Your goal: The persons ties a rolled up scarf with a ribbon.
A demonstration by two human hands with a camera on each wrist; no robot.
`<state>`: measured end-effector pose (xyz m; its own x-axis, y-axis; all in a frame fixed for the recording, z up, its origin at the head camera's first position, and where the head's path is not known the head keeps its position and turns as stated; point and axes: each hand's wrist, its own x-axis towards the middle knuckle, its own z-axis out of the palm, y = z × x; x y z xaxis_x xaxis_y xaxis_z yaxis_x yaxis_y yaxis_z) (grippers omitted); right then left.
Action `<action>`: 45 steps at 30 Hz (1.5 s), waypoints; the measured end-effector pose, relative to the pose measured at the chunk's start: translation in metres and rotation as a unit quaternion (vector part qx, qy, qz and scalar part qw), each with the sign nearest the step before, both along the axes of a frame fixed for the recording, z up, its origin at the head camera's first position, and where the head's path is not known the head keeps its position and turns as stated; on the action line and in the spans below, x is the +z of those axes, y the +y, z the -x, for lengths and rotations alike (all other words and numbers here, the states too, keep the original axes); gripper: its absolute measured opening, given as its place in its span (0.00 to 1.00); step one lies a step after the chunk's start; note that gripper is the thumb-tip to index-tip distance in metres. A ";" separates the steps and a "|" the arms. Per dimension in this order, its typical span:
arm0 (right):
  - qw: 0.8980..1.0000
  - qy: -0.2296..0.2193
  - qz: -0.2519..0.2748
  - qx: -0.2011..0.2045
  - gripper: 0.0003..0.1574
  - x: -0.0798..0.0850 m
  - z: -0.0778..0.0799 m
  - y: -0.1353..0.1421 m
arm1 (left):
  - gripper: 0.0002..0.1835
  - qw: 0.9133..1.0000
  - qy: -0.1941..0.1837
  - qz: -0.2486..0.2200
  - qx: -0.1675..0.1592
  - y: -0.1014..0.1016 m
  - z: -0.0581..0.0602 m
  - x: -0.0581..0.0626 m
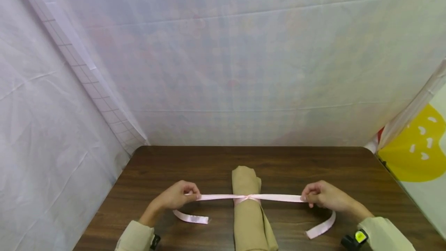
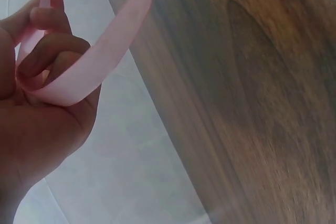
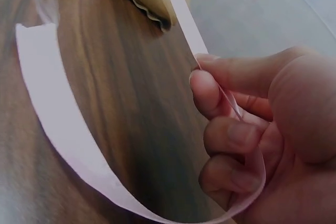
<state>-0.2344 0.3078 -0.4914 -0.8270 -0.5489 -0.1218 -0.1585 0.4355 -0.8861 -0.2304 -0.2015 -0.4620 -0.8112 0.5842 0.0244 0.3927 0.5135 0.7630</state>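
A rolled khaki cloth point(image 1: 248, 220) lies lengthwise on the table. Around its middle goes a pink ribbon point(image 1: 282, 197), crossed over itself on top, its two sides stretched taut left and right. My left hand point(image 1: 175, 195) pinches one side between thumb and finger, and that tail hangs below in a curve. On the other side my right hand point(image 1: 324, 196) pinches the ribbon, its loose end trailing toward the table. In the right wrist view, the ribbon point(image 3: 68, 124) passes through curled fingers point(image 3: 228, 135) and loops out. Left wrist view: the ribbon point(image 2: 100, 72) winds through the curled fingers.
The dark wood table point(image 1: 195, 162) has rounded far corners. Behind it hangs a pale curtain point(image 1: 244, 69), with another white sheet point(image 1: 45, 127) on the left. A yellow printed shape point(image 1: 414, 150) shows at the right.
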 end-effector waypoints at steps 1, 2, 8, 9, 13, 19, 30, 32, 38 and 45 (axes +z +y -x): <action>1.000 -0.005 0.007 0.002 0.09 0.000 0.000 0.002 | 0.06 1.000 -0.006 -0.006 -0.001 -0.001 0.000 0.000; 1.000 -0.008 0.014 0.005 0.09 0.001 0.001 0.003 | 0.06 1.000 -0.012 -0.009 0.000 -0.002 0.000 0.000; 0.998 -0.020 0.057 0.028 0.10 0.004 0.000 0.016 | 0.07 0.999 -0.043 -0.018 -0.001 -0.013 0.001 0.002; 0.998 -0.018 0.061 0.031 0.10 0.005 0.000 0.018 | 0.08 0.999 -0.048 -0.021 -0.001 -0.014 0.001 0.003; 0.996 -0.013 0.075 0.038 0.10 0.008 -0.001 0.028 | 0.08 0.997 -0.072 -0.034 -0.002 -0.023 0.001 0.003; 0.997 -0.012 0.071 0.032 0.11 0.012 -0.003 0.047 | 0.10 0.992 -0.112 -0.059 -0.007 -0.040 0.002 0.002; 0.995 -0.025 0.092 0.018 0.13 0.010 -0.009 0.092 | 0.21 0.983 -0.156 -0.096 -0.021 -0.083 0.002 -0.007; 0.995 -0.033 0.089 0.009 0.13 0.008 -0.010 0.099 | 0.21 0.982 -0.161 -0.094 -0.015 -0.090 0.001 -0.009; 0.992 -0.065 0.107 -0.002 0.18 -0.001 -0.011 0.118 | 0.22 0.982 -0.168 -0.081 0.022 -0.106 -0.002 -0.013; 0.986 -0.096 0.139 0.002 0.23 -0.013 -0.011 0.134 | 0.23 0.982 -0.169 -0.067 0.041 -0.123 -0.005 -0.016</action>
<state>-0.2233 0.4419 -0.5046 -0.8008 -0.5867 -0.1203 0.0231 0.1704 -0.9851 -0.2255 -0.3240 -0.4776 -0.8300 0.5270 -0.1829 0.0665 0.4190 0.9055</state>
